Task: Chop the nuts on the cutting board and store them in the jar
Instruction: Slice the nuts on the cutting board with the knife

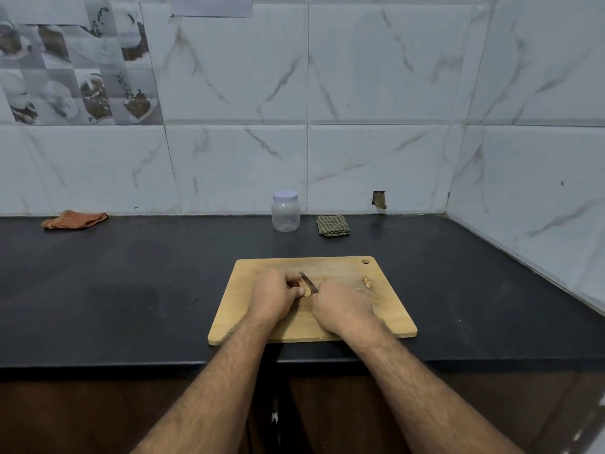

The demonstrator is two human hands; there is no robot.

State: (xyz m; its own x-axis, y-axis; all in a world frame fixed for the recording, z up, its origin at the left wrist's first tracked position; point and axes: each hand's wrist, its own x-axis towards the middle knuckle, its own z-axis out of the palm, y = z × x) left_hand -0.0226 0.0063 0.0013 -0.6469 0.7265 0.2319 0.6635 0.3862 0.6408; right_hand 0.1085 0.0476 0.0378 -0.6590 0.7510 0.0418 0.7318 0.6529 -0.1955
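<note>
Steadying pale nut (pixel 307 291), left hand (pixel 275 294), knife (pixel 308 282)

The right hand (pixel 340 306) covers the handle of the knife (pixel 309 282); only a short length of blade shows at the frame's centre. The left hand (pixel 275 294) hides most of the nut (pixel 307 291) pinched at its fingertips, and its kind is too small to tell. The loose nuts (pixel 366 282) right of the hands are tiny specks, their count unclear. Both forearms are cut off by the bottom edge. The decorated tile (pixel 75 60) at upper left runs out of the frame.
</note>
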